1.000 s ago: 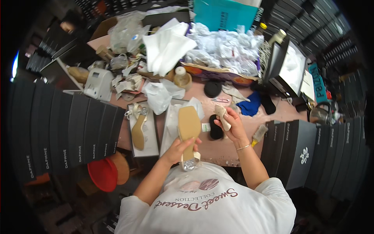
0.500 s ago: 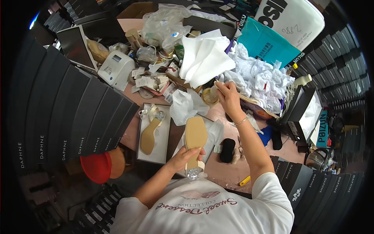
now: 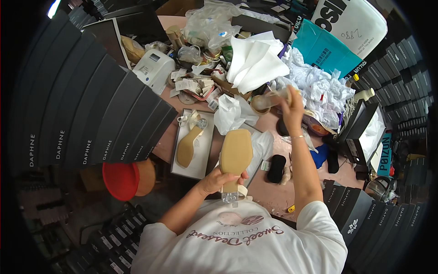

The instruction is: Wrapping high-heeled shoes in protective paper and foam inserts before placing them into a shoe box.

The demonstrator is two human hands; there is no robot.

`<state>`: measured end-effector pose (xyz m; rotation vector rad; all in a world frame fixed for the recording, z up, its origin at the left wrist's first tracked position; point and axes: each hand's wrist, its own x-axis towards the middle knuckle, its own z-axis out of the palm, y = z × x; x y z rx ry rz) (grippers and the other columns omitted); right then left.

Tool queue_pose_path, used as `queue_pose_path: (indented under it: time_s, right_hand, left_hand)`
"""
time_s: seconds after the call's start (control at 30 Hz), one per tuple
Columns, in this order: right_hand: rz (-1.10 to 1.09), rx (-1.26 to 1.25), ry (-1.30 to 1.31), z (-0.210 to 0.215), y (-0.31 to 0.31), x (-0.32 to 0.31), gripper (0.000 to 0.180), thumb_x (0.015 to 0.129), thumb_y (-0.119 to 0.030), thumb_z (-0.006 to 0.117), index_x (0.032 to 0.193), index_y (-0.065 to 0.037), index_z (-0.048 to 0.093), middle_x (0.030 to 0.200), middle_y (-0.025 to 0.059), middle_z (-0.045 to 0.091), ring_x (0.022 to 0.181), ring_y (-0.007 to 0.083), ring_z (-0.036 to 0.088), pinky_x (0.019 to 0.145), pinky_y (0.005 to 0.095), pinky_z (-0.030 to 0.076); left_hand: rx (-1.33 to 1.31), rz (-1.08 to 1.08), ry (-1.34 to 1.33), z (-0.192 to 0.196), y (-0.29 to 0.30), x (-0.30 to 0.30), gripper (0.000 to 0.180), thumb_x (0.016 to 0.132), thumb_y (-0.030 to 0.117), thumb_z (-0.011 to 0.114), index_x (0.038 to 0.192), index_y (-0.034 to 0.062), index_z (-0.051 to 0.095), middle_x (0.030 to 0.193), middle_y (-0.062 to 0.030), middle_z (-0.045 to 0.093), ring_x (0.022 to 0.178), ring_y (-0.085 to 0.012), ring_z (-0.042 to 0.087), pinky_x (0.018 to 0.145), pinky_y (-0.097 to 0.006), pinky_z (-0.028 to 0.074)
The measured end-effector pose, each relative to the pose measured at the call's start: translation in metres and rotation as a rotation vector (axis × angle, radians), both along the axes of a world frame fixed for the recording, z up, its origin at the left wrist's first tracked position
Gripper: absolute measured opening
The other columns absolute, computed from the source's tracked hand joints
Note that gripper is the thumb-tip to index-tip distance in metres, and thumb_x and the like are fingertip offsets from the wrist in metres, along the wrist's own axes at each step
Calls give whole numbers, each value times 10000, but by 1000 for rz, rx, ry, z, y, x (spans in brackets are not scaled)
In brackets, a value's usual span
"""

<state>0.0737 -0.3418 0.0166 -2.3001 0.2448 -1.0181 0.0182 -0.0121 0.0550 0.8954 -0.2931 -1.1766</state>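
My left hand (image 3: 219,181) grips a sandal (image 3: 237,150) near its heel end, the tan sole turned up and the clear heel toward me. Its pale straps show beside my fingers. The matching sandal (image 3: 186,148) lies sole up in an open shoebox (image 3: 205,155), left of the held one. Farther off to the right, my right hand (image 3: 293,107) is raised and smeared by motion. A blurred translucent thing (image 3: 273,98) reaches from its fingers to a round yellowish ring-shaped object (image 3: 261,105) on the table; its kind is unclear.
White tissue paper (image 3: 230,112) lies beside the box. Stacked dark shoeboxes (image 3: 91,105) crowd the left side, with more (image 3: 360,214) at lower right. A label printer (image 3: 154,68), white sheets (image 3: 255,64) and crumpled paper (image 3: 315,84) fill the far table. A black oval object (image 3: 276,169) lies near my right forearm.
My right hand has drawn slightly right from the ring-shaped object, and a translucent thing now shows between them. The left hand still holds the sandal. The whole view has shifted.
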Motion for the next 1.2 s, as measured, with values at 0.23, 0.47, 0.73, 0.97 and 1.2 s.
queue_pose_path:
  time_s: [0.23, 0.47, 0.73, 0.97, 1.2]
  right_hand:
    - [-263, 1678, -672, -100, -41, -125, 268, 916, -156, 603, 1142, -33, 529, 1101, 93, 573, 981, 245, 580, 870, 408, 535]
    - [-139, 990, -275, -17, 4, -48, 357, 898, -87, 602, 1238, -36, 506, 1068, 114, 582, 965, 251, 579, 849, 369, 500]
    - [21, -252, 212, -22, 29, 23, 348, 877, -186, 596, 1220, -128, 583, 1068, 209, 529, 970, 373, 541, 820, 409, 468]
    - [377, 281, 557, 75, 115, -67, 239, 873, -126, 605, 1086, -23, 578, 913, 165, 582, 735, 336, 578, 688, 388, 473]
    - [362, 19, 345, 38, 138, -128, 137, 775, -106, 654, 884, -72, 579, 752, 115, 571, 632, 293, 586, 510, 389, 461]
  left_hand:
    - [97, -37, 132, -10, -5, -29, 216, 918, 226, 541, 962, 23, 602, 802, -15, 558, 724, -66, 528, 644, -215, 441]
    - [123, -15, 106, -12, -1, -24, 185, 930, 210, 543, 926, 35, 604, 747, 2, 551, 689, -56, 525, 647, -213, 446]
    - [118, 80, -8, -25, 5, -25, 127, 913, 140, 571, 965, 26, 591, 854, -37, 572, 710, -83, 534, 669, -235, 452]
    - [169, 79, -63, -22, 22, -25, 103, 900, 130, 590, 947, 39, 589, 828, -25, 576, 683, -75, 550, 638, -227, 452]
    - [306, -135, -296, -5, 11, -55, 87, 833, 78, 605, 898, 20, 601, 711, -10, 590, 626, -83, 554, 578, -248, 458]
